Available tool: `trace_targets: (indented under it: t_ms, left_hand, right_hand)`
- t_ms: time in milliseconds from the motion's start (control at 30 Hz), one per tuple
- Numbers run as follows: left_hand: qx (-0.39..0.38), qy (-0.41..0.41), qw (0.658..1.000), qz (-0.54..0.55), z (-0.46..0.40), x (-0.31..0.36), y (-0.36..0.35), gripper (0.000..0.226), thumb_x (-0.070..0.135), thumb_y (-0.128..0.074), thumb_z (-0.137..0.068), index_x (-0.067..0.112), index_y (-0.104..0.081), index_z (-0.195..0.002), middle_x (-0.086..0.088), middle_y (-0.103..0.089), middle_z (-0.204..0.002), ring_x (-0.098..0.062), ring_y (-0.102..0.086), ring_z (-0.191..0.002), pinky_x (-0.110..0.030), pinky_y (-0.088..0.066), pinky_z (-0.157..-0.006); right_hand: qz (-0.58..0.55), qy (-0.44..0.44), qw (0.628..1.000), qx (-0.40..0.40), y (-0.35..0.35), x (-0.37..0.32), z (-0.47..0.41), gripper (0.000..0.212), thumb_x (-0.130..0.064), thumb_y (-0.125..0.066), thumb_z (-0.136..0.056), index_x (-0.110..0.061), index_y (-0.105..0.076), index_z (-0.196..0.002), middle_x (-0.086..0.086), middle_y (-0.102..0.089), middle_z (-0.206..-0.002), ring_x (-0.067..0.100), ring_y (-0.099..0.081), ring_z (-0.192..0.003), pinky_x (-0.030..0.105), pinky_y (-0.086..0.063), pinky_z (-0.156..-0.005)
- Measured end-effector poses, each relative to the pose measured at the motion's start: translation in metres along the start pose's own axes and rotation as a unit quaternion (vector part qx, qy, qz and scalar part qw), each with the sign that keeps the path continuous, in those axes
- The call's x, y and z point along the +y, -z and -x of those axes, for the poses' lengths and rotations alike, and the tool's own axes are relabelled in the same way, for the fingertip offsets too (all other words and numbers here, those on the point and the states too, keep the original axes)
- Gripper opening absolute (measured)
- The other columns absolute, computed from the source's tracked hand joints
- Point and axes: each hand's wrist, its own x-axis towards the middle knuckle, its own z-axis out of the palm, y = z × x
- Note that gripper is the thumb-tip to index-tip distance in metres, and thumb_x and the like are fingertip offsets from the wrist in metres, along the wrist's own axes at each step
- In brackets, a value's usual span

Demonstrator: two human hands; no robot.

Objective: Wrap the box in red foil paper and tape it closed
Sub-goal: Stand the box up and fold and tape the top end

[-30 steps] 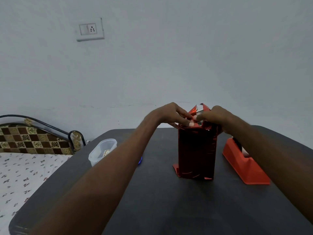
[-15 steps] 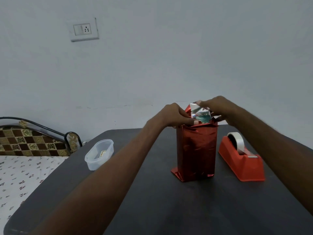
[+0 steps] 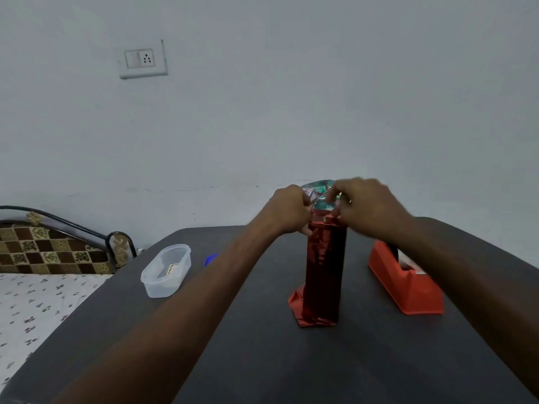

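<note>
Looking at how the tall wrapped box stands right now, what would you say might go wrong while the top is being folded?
1. The wrapped box stands tall on a narrow base with crumpled foil under it; a push from the left hand or right hand at its top could tip it.
2. The top foil flap looks untaped and may spring open once released.
3. The tape dispenser sits close beside the box, under the right forearm, which could knock it.

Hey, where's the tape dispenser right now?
In the head view the red tape dispenser sits on the dark table, right of the upright foil-wrapped box, partly hidden behind the right forearm.
</note>
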Motion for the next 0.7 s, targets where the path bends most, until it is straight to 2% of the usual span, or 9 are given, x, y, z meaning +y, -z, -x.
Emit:
trace_targets:
  t_ms: [67, 133, 233, 300, 367, 467, 533, 600, 700]
  left_hand:
    - [0.029, 0.007, 0.998, 0.049, 0.004, 0.002, 0.004, 0.027, -0.007, -0.047, -0.086, -0.004, -0.069, -0.101, -0.019, -0.074, -0.092, -0.030, -0.074, -0.077, -0.043, -0.059, -0.082]
    - [0.074, 0.001, 0.996, 0.047, 0.002, 0.001, 0.009, 0.035, -0.006, -0.043, -0.087, 0.007, -0.072, -0.102, -0.009, -0.073, -0.093, -0.029, -0.074, -0.075, -0.039, -0.061, -0.078]
    - [0.128, -0.056, 0.988, -0.067, -0.009, -0.004, 0.019, 0.048, -0.008, -0.041, -0.084, 0.017, -0.074, -0.109, -0.001, -0.065, -0.103, -0.023, -0.065, -0.101, -0.025, -0.049, -0.083]
    - [0.077, -0.086, 0.981, -0.157, -0.017, -0.009, 0.024, 0.060, -0.011, -0.043, -0.081, 0.023, -0.065, -0.126, -0.006, -0.053, -0.123, -0.024, -0.047, -0.120, -0.027, -0.041, -0.090]
    - [0.016, -0.086, 0.968, -0.233, -0.022, -0.011, 0.026, 0.067, -0.007, -0.050, -0.080, 0.031, -0.055, -0.135, -0.006, -0.040, -0.141, -0.027, -0.030, -0.132, -0.037, -0.034, -0.103]
    - [0.001, -0.108, 0.943, -0.315, -0.028, -0.014, 0.023, 0.063, 0.018, -0.075, -0.078, 0.035, -0.053, -0.135, -0.004, -0.030, -0.154, -0.027, -0.013, -0.145, -0.046, -0.021, -0.110]
    - [0.011, -0.134, 0.932, -0.338, -0.031, -0.014, 0.022, 0.055, 0.033, -0.082, -0.074, 0.034, -0.063, -0.125, 0.001, -0.042, -0.147, -0.025, -0.017, -0.144, -0.045, -0.019, -0.109]
    - [0.040, -0.157, 0.924, -0.345, -0.034, -0.012, 0.023, 0.041, 0.034, -0.079, -0.077, 0.031, -0.070, -0.116, 0.005, -0.057, -0.131, -0.020, -0.027, -0.138, -0.042, -0.019, -0.106]
    - [0.070, -0.188, 0.926, -0.319, -0.035, -0.006, 0.025, 0.028, 0.035, -0.079, -0.077, 0.028, -0.074, -0.104, 0.009, -0.067, -0.111, -0.014, -0.037, -0.129, -0.039, -0.018, -0.103]
  right_hand:
    - [0.057, 0.018, 0.998, 0.009, -0.015, 0.000, 0.008, 0.020, -0.027, -0.057, -0.089, -0.023, -0.068, -0.106, 0.003, -0.070, -0.105, 0.030, -0.063, -0.100, 0.033, -0.044, -0.076]
    - [0.111, 0.044, 0.992, 0.037, -0.032, -0.002, 0.013, 0.037, -0.048, -0.059, -0.088, -0.019, -0.066, -0.111, 0.005, -0.067, -0.110, 0.029, -0.059, -0.104, 0.036, -0.044, -0.083]
    - [0.162, 0.023, 0.984, 0.077, -0.053, -0.004, 0.016, 0.065, -0.066, -0.062, -0.082, -0.018, -0.060, -0.125, 0.010, -0.061, -0.125, 0.031, -0.053, -0.116, 0.044, -0.041, -0.098]
    - [0.169, 0.012, 0.981, 0.099, -0.062, -0.003, 0.015, 0.068, -0.063, -0.065, -0.080, -0.018, -0.057, -0.131, 0.011, -0.060, -0.131, 0.032, -0.052, -0.119, 0.046, -0.040, -0.099]
    - [0.164, 0.025, 0.978, 0.126, -0.065, 0.002, 0.012, 0.061, -0.054, -0.064, -0.080, -0.018, -0.059, -0.128, 0.010, -0.062, -0.125, 0.032, -0.053, -0.114, 0.046, -0.040, -0.094]
    - [0.144, 0.053, 0.978, 0.142, -0.065, 0.014, 0.009, 0.050, -0.041, -0.061, -0.075, -0.019, -0.064, -0.119, 0.006, -0.065, -0.114, 0.030, -0.056, -0.103, 0.044, -0.040, -0.089]
    - [0.116, 0.066, 0.982, 0.131, -0.063, 0.025, 0.010, 0.044, -0.036, -0.056, -0.071, -0.018, -0.064, -0.111, 0.004, -0.065, -0.109, 0.030, -0.058, -0.098, 0.043, -0.040, -0.089]
    - [0.056, 0.077, 0.988, 0.124, -0.060, 0.040, 0.010, 0.040, -0.029, -0.055, -0.069, -0.018, -0.065, -0.106, 0.003, -0.066, -0.103, 0.030, -0.060, -0.093, 0.040, -0.040, -0.085]
    - [-0.040, 0.093, 0.988, 0.119, -0.054, 0.057, 0.010, 0.038, -0.013, -0.063, -0.072, -0.015, -0.067, -0.110, 0.003, -0.069, -0.102, 0.031, -0.064, -0.091, 0.032, -0.040, -0.077]
